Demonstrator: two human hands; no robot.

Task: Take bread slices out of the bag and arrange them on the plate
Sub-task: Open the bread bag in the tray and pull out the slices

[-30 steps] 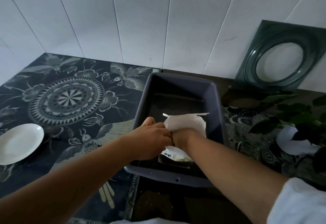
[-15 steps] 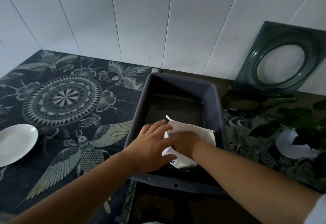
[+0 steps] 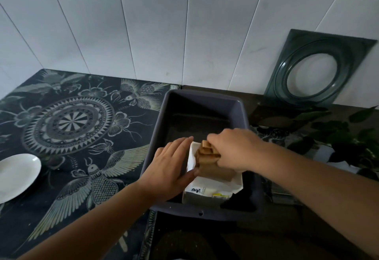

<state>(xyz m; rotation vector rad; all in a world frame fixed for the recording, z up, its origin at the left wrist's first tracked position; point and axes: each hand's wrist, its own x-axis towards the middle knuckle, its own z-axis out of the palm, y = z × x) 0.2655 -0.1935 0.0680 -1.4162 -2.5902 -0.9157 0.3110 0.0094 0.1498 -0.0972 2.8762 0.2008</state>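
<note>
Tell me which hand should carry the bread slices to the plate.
Right. The right hand already grips the bread slices lifted from the bag, while the left hand lies flat against the bag's side, steadying it. The plate sits far left, so it must cross over.

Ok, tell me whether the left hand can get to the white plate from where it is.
Probably yes. The left hand is only steadying the bread bag in the grey bin; nothing stands on the patterned cloth between it and the white plate.
</note>
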